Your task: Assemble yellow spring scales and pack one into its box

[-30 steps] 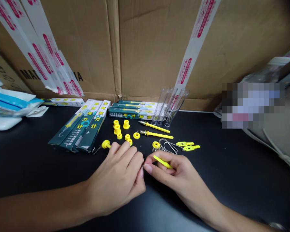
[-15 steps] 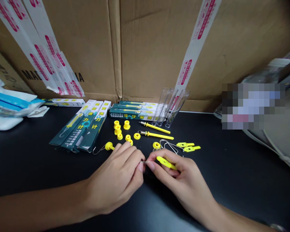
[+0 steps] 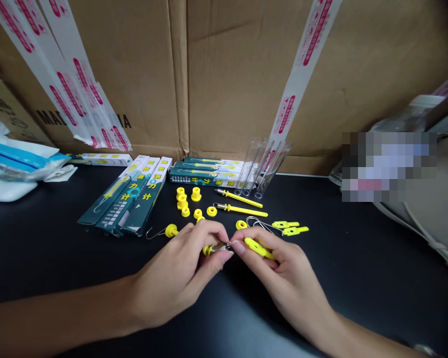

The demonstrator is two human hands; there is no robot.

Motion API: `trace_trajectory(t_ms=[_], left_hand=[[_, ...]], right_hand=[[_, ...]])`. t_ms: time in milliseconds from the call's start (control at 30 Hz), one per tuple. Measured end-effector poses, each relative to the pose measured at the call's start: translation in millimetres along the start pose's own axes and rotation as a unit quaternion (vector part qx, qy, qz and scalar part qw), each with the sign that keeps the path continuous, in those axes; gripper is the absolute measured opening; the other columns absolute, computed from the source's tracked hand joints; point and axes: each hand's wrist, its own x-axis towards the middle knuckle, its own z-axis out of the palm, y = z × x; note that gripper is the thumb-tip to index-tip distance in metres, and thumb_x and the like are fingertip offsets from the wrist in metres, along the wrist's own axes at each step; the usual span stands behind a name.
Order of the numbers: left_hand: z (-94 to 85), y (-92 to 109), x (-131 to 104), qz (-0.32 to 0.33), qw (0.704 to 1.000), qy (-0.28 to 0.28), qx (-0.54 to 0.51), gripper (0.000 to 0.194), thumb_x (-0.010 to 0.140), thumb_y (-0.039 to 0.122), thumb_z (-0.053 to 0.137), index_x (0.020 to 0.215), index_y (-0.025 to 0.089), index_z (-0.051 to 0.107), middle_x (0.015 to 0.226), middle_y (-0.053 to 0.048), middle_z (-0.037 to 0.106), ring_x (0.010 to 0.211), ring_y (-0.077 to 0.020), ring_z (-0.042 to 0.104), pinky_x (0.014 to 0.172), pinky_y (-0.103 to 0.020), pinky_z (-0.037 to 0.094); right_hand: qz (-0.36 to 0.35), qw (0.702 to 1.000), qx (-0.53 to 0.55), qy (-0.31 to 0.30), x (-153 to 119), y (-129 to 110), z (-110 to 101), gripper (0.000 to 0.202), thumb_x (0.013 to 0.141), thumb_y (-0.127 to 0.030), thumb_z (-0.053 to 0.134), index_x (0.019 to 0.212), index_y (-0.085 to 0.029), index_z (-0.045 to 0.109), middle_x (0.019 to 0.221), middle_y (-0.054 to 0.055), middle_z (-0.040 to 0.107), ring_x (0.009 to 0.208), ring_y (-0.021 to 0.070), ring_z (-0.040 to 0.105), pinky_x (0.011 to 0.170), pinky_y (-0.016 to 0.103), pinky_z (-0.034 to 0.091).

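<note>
In the head view my left hand [image 3: 179, 273] is closed around a small metal spring [image 3: 220, 247] with a yellow plastic end [image 3: 208, 250] showing between the fingers. My right hand [image 3: 283, 268] pinches the spring's wire tip at its fingertips and also keeps a flat yellow plastic tab [image 3: 258, 247] in the palm side. The two hands nearly meet. Just beyond the left hand lies a yellow cap [image 3: 171, 230] with a wire hook [image 3: 155, 233]. A yellow ring [image 3: 241, 224] and bent metal hooks [image 3: 263, 224] lie past the right fingertips.
Several yellow caps [image 3: 182, 201] and two yellow rods with springs [image 3: 242, 210] lie farther back. Clear tubes [image 3: 263, 174] stand behind them. Spring-scale boxes [image 3: 134, 194] lie left of centre. Two yellow tabs [image 3: 295, 230] lie at right. A large cardboard box [image 3: 231, 89] walls off the back.
My left fingers have shifted and opened up around the spring, so more of it and its yellow end show. My right hand keeps its pinch and the yellow tab.
</note>
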Motion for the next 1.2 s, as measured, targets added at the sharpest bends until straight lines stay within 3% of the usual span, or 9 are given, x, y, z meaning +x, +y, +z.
trace_trajectory(t_ms=[200,433,600,800,1200], left_hand=[[-5.1,-0.5,7.1,-0.046,0.991,0.011,-0.125,0.003,0.097,0.024,0.059,0.095,0.022,0.06,0.065,0.008,0.066,0.068,-0.0119,0.069,0.067,-0.02,0.048],[-7.6,-1.7,10.5,-0.035,0.984,-0.008,-0.176,0.002,0.093,0.02,0.064,0.091,0.02,0.064,0.069,0.007,0.072,0.06,-0.009,0.066,0.064,-0.016,0.052],[-9.0,-0.7,10.0,-0.023,0.982,-0.013,-0.185,0.006,0.092,0.016,0.065,0.087,0.019,0.066,0.077,0.004,0.076,0.058,-0.0071,0.064,0.063,-0.014,0.051],[-9.7,-1.4,9.4,0.009,0.988,0.014,-0.154,0.01,0.09,0.011,0.068,0.086,0.02,0.07,0.079,0.006,0.075,0.073,-0.0074,0.07,0.072,-0.012,0.049],[-8.9,-3.7,8.2,-0.014,0.991,0.02,-0.135,0.007,0.091,0.017,0.069,0.086,0.021,0.073,0.077,0.004,0.075,0.067,-0.0123,0.068,0.06,-0.02,0.046]], right_hand=[[-0.008,1.0,0.02,-0.006,1.1,-0.6,0.0,0.016,0.097,-0.035,0.058,0.091,-0.026,0.069,0.076,-0.003,0.067,0.065,0.0125,0.056,0.053,0.02,0.041],[-0.06,0.998,-0.016,-0.001,-1.2,1.7,0.8,0.014,0.1,-0.027,0.053,0.092,-0.025,0.065,0.075,-0.004,0.065,0.064,0.0118,0.057,0.056,0.021,0.041],[-0.076,0.996,-0.037,-0.013,-3.7,3.6,-0.2,0.016,0.101,-0.025,0.049,0.098,-0.024,0.065,0.077,-0.003,0.064,0.067,0.0128,0.058,0.056,0.022,0.041],[-0.07,0.997,-0.035,-0.015,-4.2,3.9,-1.0,0.016,0.101,-0.026,0.05,0.098,-0.023,0.065,0.08,-0.001,0.066,0.07,0.0136,0.06,0.057,0.022,0.042],[-0.079,0.996,-0.047,-0.007,-5.4,2.6,-2.2,0.013,0.099,-0.022,0.052,0.094,-0.023,0.064,0.078,-0.003,0.066,0.059,0.0114,0.056,0.054,0.021,0.043]])
